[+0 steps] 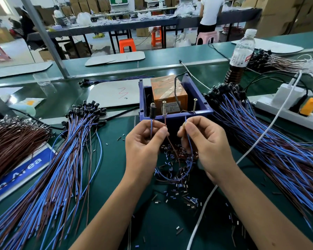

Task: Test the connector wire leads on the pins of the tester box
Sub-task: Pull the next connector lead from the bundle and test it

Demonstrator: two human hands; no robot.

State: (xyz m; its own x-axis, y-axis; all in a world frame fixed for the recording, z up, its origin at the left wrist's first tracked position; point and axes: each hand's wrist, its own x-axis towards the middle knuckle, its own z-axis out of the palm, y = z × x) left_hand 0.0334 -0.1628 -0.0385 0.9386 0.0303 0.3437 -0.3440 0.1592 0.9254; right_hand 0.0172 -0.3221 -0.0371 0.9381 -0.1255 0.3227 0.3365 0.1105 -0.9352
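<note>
Hands meet just before the purple tester box [175, 112] on the green bench: the left hand [145, 139] pinches a brown lead [165, 121] whose tip stands at the left screw pin [164, 108]. The right hand [202, 141] pinches a blue lead [186, 120] below the right screw pin [194, 105] (contact unclear). The black connector [152, 110] stands above the left fingers.

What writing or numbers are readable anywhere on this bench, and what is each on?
"Area": white letters on the blue sign at the left table edge; the letters before it are cut off.
Red scribble, not clearly a number: on the grey sheet.
Bottle label: red and white print, too blurred to read.
Sticker on the orange tester box: too small to read.
</note>
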